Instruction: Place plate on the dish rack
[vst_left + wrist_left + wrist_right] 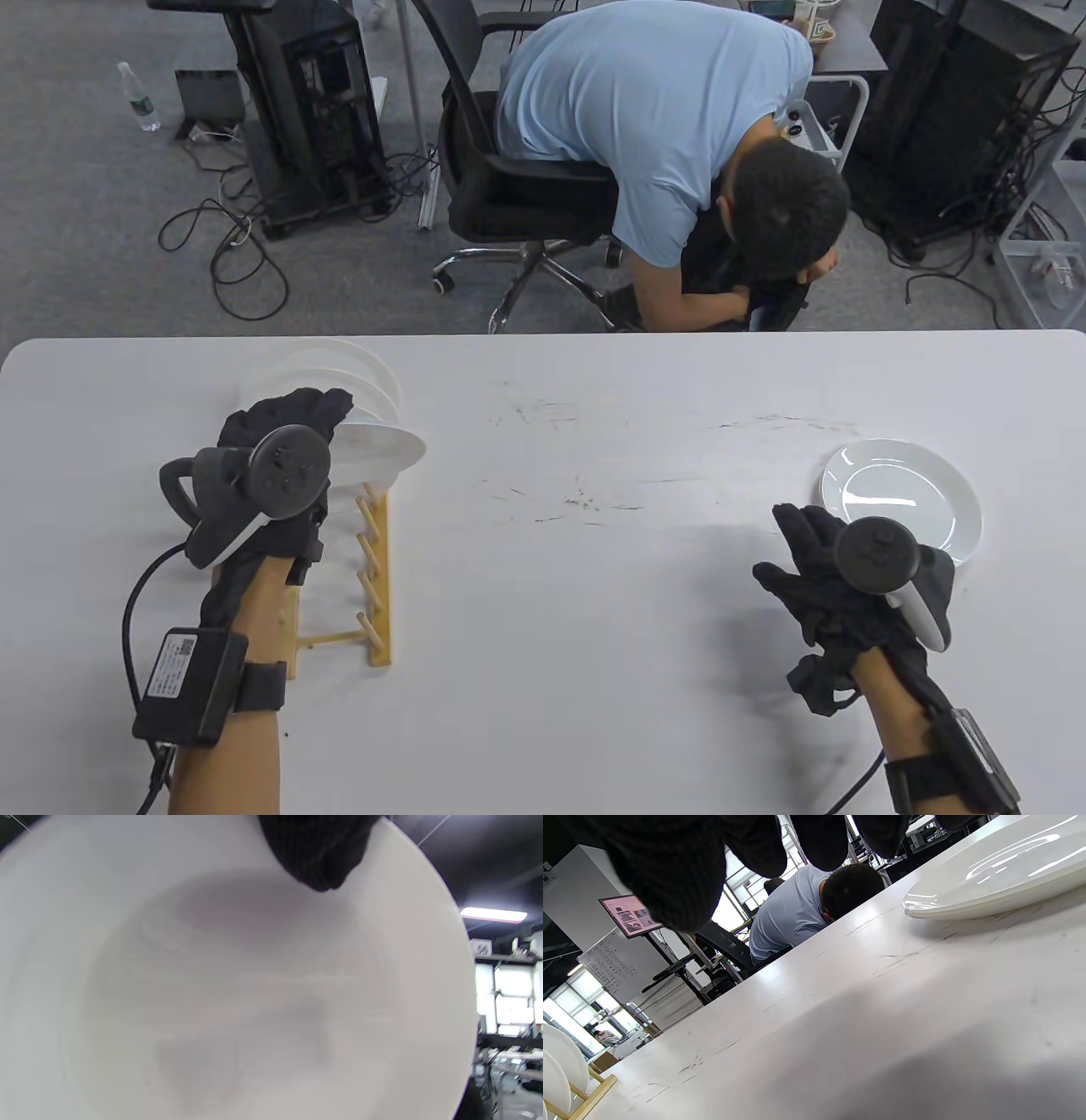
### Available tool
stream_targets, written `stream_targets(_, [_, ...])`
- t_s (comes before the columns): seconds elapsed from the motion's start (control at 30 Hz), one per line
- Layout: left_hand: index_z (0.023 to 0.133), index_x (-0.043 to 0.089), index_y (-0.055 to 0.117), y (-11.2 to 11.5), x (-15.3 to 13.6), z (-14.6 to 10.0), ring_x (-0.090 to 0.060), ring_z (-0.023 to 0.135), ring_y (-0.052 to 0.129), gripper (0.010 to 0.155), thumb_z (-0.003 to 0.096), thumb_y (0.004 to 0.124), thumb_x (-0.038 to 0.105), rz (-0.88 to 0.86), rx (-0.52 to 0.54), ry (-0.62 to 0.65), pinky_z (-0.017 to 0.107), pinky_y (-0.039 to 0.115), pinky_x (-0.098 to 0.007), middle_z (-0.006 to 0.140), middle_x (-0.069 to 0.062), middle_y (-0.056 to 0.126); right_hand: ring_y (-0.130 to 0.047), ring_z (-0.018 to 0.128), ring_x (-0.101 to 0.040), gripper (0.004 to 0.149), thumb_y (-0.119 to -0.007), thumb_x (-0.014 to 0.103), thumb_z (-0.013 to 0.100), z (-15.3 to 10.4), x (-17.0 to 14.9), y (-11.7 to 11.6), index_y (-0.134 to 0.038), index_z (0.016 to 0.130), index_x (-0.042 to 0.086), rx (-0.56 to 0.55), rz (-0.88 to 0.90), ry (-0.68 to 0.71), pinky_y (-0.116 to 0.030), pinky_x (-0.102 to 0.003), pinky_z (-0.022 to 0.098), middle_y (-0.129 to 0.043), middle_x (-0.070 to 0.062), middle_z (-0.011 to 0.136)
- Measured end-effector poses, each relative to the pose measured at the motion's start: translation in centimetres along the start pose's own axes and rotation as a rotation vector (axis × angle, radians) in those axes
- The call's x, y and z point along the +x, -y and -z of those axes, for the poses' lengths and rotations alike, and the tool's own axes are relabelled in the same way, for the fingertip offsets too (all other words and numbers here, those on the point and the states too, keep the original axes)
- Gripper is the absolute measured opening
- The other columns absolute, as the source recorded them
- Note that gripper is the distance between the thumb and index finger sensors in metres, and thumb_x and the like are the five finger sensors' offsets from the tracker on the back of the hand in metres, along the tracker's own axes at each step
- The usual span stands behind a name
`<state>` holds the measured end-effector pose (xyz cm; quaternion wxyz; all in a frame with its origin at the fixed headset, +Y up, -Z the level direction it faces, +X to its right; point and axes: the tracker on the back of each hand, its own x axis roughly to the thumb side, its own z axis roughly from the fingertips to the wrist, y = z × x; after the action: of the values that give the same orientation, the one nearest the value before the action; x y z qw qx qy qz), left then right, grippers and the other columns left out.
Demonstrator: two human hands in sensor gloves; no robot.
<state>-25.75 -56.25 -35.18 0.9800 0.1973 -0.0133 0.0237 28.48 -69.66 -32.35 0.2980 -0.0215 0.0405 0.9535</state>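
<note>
My left hand (293,416) grips a white plate (377,448) by its rim and holds it tilted over the wooden dish rack (373,577) at the table's left. The plate fills the left wrist view (237,993), with a gloved fingertip (318,853) on its top edge. Behind it, white plates (327,369) stand in the rack's far slots. My right hand (819,560) hovers over the table with fingers loosely spread and empty, just left of another white plate (899,497) lying flat at the right. That plate shows in the right wrist view (1001,874).
The rack's near pegs (366,543) stand free. The rack corner and standing plates show in the right wrist view (568,1086). A person in a blue shirt (653,127) leans on a chair beyond the table's far edge (543,335).
</note>
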Motion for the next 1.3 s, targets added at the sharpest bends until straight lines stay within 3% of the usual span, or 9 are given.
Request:
stream_targets(0.37, [0.089,0.036,0.09,6.3,-1.5,1.9,-0.037,0.084,0.097,0.048,0.0432,0.081,0.024,0.116,-0.334,-0.085,0.062,0.077,-0.06,0.095,-0.002,0.091,-0.029,0.105,-0.057,0.076,-0.078,0.041,0.049,0.0,0.0,-0.1,-0.043,0.11,0.015,0.021,0.0,-0.006,-0.031,-0.076,0.07,-0.032,-0.018,0.117])
stream_targets(0.57, [0.092,0.033,0.087,7.8,-2.1,2.2,-0.038,0.086,0.094,0.048,0.0455,0.08,0.025,0.123,-0.36,-0.123,0.064,0.074,-0.061,0.097,-0.002,0.089,-0.029,0.104,-0.058,0.076,-0.078,0.04,0.049,0.0,-0.1,-0.2,-0.042,0.11,0.014,0.032,0.007,-0.009,-0.03,-0.076,0.07,-0.032,-0.019,0.117])
stream_targets(0.73, [0.105,0.03,0.072,6.6,-2.0,1.8,-0.046,0.097,0.08,0.056,0.0493,0.076,0.032,0.117,-0.364,-0.157,0.068,0.066,-0.064,0.107,-0.006,0.077,-0.028,0.104,-0.058,0.076,-0.078,0.04,0.049,0.1,-0.1,-0.3,-0.041,0.11,0.013,0.045,0.003,-0.016,-0.03,-0.076,0.07,-0.03,-0.02,0.117])
stream_targets(0.83, [0.11,0.028,0.063,5.0,-0.9,0.6,-0.052,0.105,0.064,0.063,0.05,0.071,0.045,0.059,-0.319,-0.167,0.071,0.057,-0.068,0.115,-0.01,0.064,-0.027,0.104,-0.059,0.076,-0.077,0.04,0.049,0.2,-0.2,-0.4,-0.041,0.11,0.013,0.052,0.001,-0.025,-0.029,-0.076,0.07,-0.029,-0.02,0.117])
stream_targets(1.0, [0.115,0.028,0.055,3.3,3.7,-3.5,-0.058,0.11,0.042,0.072,0.0498,0.069,0.054,-0.164,-0.226,-0.12,0.073,0.042,-0.073,0.121,-0.012,0.048,-0.026,0.103,-0.059,0.076,-0.076,0.04,0.049,0.2,-0.4,-0.3,-0.04,0.11,0.012,0.051,0.007,-0.045,-0.028,-0.076,0.069,-0.028,-0.021,0.117])
stream_targets(1.23, [0.117,0.029,0.05,5.6,9.6,-8.9,-0.058,0.111,0.034,0.08,0.0466,0.067,0.065,-0.289,-0.246,0.015,0.073,0.037,-0.075,0.123,-0.011,0.042,-0.026,0.103,-0.06,0.077,-0.078,0.044,0.048,0.1,-0.8,1.0,-0.045,0.11,0.011,-0.002,0.052,-0.096,-0.025,-0.077,0.069,-0.03,-0.023,0.116])
stream_targets(1.3, [0.116,0.029,0.051,6.6,10.4,-9.4,-0.058,0.111,0.035,0.081,0.0458,0.067,0.066,-0.281,-0.26,0.05,0.073,0.037,-0.076,0.123,-0.011,0.043,-0.027,0.104,-0.059,0.084,-0.081,0.051,0.046,0.5,-0.8,1.9,-0.044,0.111,0.012,0.027,0.051,-0.132,-0.014,-0.081,0.066,-0.032,-0.024,0.116])
